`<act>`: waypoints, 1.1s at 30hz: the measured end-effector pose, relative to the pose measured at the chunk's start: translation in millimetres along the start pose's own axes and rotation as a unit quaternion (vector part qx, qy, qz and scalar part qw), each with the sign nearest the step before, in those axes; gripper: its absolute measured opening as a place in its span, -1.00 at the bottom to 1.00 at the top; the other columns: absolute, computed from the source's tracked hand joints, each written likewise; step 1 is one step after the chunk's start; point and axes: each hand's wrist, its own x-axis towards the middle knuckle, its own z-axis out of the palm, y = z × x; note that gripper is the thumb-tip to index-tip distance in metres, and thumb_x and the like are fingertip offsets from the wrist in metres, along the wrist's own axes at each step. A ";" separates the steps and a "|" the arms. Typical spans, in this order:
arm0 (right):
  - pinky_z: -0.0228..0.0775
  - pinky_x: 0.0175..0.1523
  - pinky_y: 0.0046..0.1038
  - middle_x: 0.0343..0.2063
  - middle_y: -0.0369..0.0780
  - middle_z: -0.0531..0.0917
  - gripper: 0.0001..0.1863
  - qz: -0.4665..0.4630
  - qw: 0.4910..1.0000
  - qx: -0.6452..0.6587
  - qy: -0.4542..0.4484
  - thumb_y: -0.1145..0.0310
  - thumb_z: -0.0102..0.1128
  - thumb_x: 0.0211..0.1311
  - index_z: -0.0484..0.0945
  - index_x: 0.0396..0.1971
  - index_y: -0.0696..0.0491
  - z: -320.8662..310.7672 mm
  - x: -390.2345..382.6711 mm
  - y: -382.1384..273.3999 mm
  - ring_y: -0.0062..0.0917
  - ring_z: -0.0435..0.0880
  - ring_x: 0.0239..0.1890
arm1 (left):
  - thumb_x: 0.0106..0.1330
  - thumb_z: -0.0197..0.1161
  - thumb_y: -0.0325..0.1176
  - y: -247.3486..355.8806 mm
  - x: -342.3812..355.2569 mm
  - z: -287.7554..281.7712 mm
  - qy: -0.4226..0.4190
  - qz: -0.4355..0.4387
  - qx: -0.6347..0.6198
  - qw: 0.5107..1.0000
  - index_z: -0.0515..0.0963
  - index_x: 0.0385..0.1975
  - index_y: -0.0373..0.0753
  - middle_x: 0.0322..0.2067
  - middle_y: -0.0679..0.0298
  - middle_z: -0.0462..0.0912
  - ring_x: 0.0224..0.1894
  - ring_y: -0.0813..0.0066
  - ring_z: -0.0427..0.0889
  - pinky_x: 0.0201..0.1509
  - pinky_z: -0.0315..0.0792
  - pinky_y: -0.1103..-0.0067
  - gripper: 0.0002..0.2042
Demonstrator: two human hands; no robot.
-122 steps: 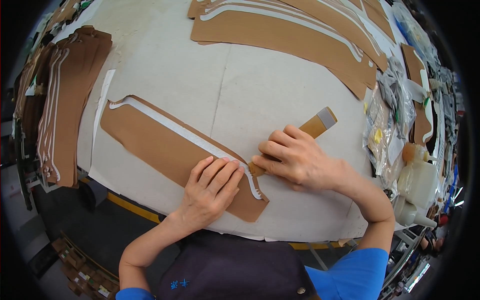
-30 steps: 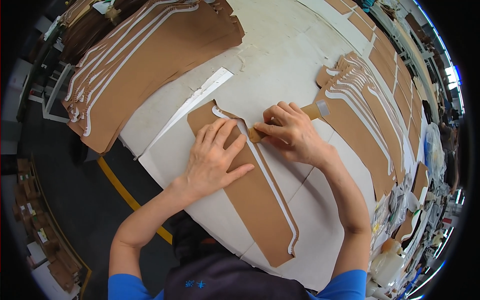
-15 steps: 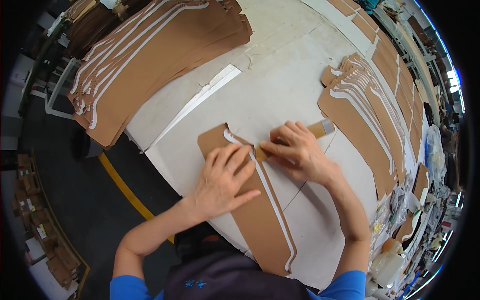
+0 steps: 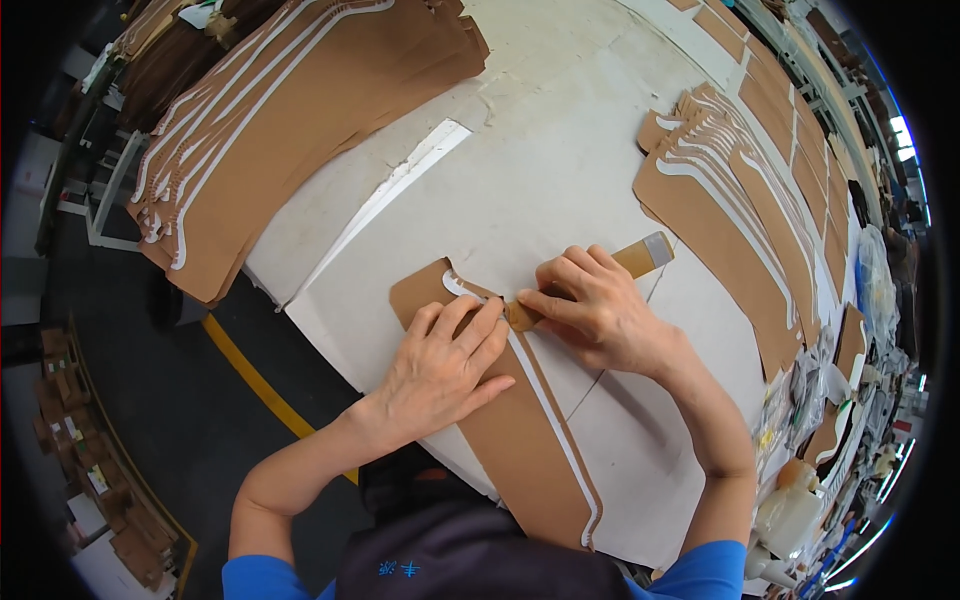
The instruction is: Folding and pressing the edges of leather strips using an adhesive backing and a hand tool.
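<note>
A long brown panel point(image 4: 525, 465) with a curved white strip point(image 4: 545, 388) is lying at the whitish desk's point(image 4: 565, 140) near edge, under the spread left hand point(image 4: 440, 358). The right hand point(image 4: 598, 312) is gripping a flat, tan, grey-ended tool point(image 4: 638, 260) at the panel's border. Stacked panels point(image 4: 300, 130) are overlapping farther left.

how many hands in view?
2. Left hand rests on the brown workpiece; right hand grips the flat tan tool at that piece's edge. No other hands visible; background clutter could hide some.
</note>
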 end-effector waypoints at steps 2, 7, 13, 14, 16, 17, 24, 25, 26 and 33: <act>0.31 -0.06 -0.35 -0.19 -0.27 0.55 -0.63 -0.002 1.000 0.002 -0.002 0.48 0.46 0.09 0.70 -0.05 0.03 0.6 0.7 0.4 -0.40 0.53 -0.11 | 0.26 0.48 -0.09 -1.0 -0.5 0.3 0.017 -0.004 -0.009 1.000 0.54 0.18 -0.36 0.32 0.08 0.50 0.31 0.10 0.44 0.27 0.37 0.24 -0.40; 0.31 -0.06 -0.36 -0.19 -0.27 0.54 -0.63 0.002 1.000 0.002 -0.022 0.49 0.44 0.09 0.68 -0.05 0.03 -0.6 5.4 4.3 -0.40 0.52 -0.11 | 0.24 0.48 -0.16 -2.0 -4.6 6.7 0.057 -0.004 -0.013 0.998 0.57 0.19 -0.36 0.30 0.12 0.55 0.27 0.13 0.49 0.25 0.39 0.26 -0.42; 0.30 -0.07 -0.37 -0.20 -0.27 0.53 -0.67 -0.016 1.000 0.004 -0.022 0.47 0.44 0.08 0.70 -0.10 0.03 -1.6 13.4 13.4 -0.40 0.52 -0.11 | 0.23 0.47 -0.18 -2.7 -3.0 6.6 0.062 -0.008 -0.017 0.998 0.59 0.19 -0.34 0.28 0.12 0.57 0.28 0.14 0.51 0.26 0.39 0.26 -0.44; 0.30 -0.08 -0.37 -0.21 -0.27 0.53 -0.68 -0.025 0.999 0.003 -0.021 0.47 0.44 0.08 0.70 -0.11 0.03 -1.6 14.4 14.5 -0.40 0.51 -0.12 | 0.24 0.47 -0.18 -2.7 -3.6 6.5 0.062 -0.009 -0.020 0.998 0.59 0.19 -0.33 0.28 0.11 0.57 0.28 0.14 0.51 0.26 0.39 0.25 -0.45; 0.31 -0.08 -0.37 -0.21 -0.27 0.53 -0.69 -0.031 0.999 0.004 -0.020 0.46 0.44 0.08 0.71 -0.12 0.03 -2.4 16.9 16.8 -0.39 0.51 -0.12 | 0.24 0.47 -0.18 -3.1 -4.2 6.5 0.059 -0.011 -0.022 0.998 0.59 0.19 -0.33 0.28 0.10 0.57 0.28 0.13 0.51 0.26 0.39 0.25 -0.45; 0.31 -0.08 -0.37 -0.21 -0.26 0.52 -0.69 -0.034 0.999 0.010 -0.030 0.46 0.45 0.07 0.71 -0.12 0.04 -3.3 18.8 18.3 -0.38 0.50 -0.13 | 0.25 0.47 -0.18 -3.3 -4.2 6.7 0.058 -0.015 -0.023 0.998 0.59 0.20 -0.33 0.28 0.09 0.56 0.28 0.13 0.51 0.27 0.40 0.25 -0.45; 0.31 -0.07 -0.35 -0.21 -0.25 0.53 -0.69 -0.060 0.996 0.024 -0.059 0.45 0.45 0.07 0.74 -0.13 0.08 -5.3 28.4 27.1 -0.37 0.48 -0.14 | 0.26 0.48 -0.16 -3.8 -4.7 8.4 0.060 -0.021 -0.032 0.997 0.60 0.20 -0.31 0.26 0.07 0.56 0.29 0.10 0.52 0.28 0.41 0.24 -0.45; 0.31 -0.07 -0.35 -0.21 -0.25 0.53 -0.69 -0.058 0.996 0.024 -0.059 0.45 0.45 0.07 0.74 -0.13 0.08 -5.5 30.0 28.5 -0.37 0.48 -0.14 | 0.26 0.48 -0.16 -3.9 -4.2 8.3 0.062 -0.021 -0.035 0.997 0.60 0.20 -0.31 0.25 0.06 0.56 0.28 0.10 0.53 0.28 0.42 0.24 -0.46; 0.31 -0.07 -0.35 -0.21 -0.25 0.53 -0.70 -0.066 0.996 0.030 -0.058 0.45 0.44 0.06 0.75 -0.14 0.08 -5.1 31.6 29.4 -0.38 0.48 -0.13 | 0.26 0.48 -0.16 -3.8 -4.2 8.0 0.063 -0.021 -0.038 0.997 0.61 0.19 -0.30 0.23 0.06 0.56 0.28 0.09 0.53 0.28 0.42 0.24 -0.46; 0.29 -0.07 -0.37 -0.25 -0.25 0.52 -0.74 -0.090 0.992 0.037 -0.079 0.47 0.42 0.06 0.75 -0.19 0.09 -4.5 42.6 35.5 -0.40 0.48 -0.14 | 0.24 0.50 -0.20 -3.8 -3.4 5.4 0.057 -0.018 -0.044 0.997 0.62 0.18 -0.31 0.19 0.05 0.57 0.26 0.06 0.55 0.26 0.46 0.24 -0.47</act>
